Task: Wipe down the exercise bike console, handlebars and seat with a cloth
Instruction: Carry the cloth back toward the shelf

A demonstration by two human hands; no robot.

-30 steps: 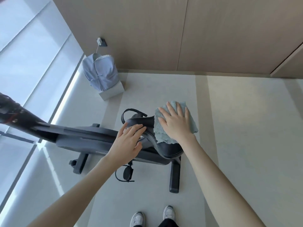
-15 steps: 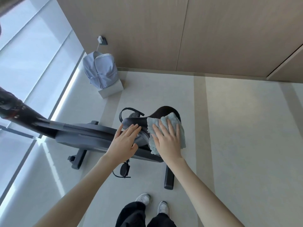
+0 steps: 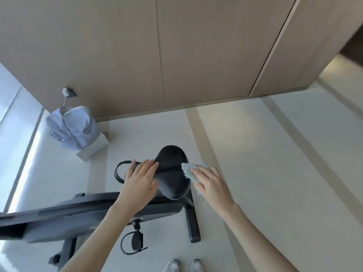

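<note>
Left hand (image 3: 139,185) flat, fingers spread, resting on the left side of the black padded bike seat (image 3: 172,171). Right hand (image 3: 211,186) presses a pale blue terry cloth (image 3: 189,170) against the seat's right edge, palm down. White trainers (image 3: 183,266) near, on the pale floor.

A home workout corner: an exercise bike (image 3: 98,216) on pale floor (image 3: 255,173), wood-panelled wall (image 3: 137,55), a backpack (image 3: 73,130) beside the window (image 3: 11,124).
</note>
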